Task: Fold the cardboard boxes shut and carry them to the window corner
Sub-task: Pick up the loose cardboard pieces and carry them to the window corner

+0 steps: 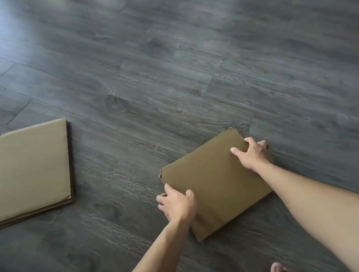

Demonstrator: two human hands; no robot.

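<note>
At the lower centre of the frame a flattened cardboard box (215,184) lies on the grey wooden floor (160,56). Its left edge is gripped by the left hand (178,203), fingers curled over the rim; its upper right corner is gripped by the right hand (251,154) likewise. The box is judged light, stiff and thin, liable to bend if lifted by one corner, so opposite edges are best held. A second flat box (27,170) lies well apart at the left.
</note>
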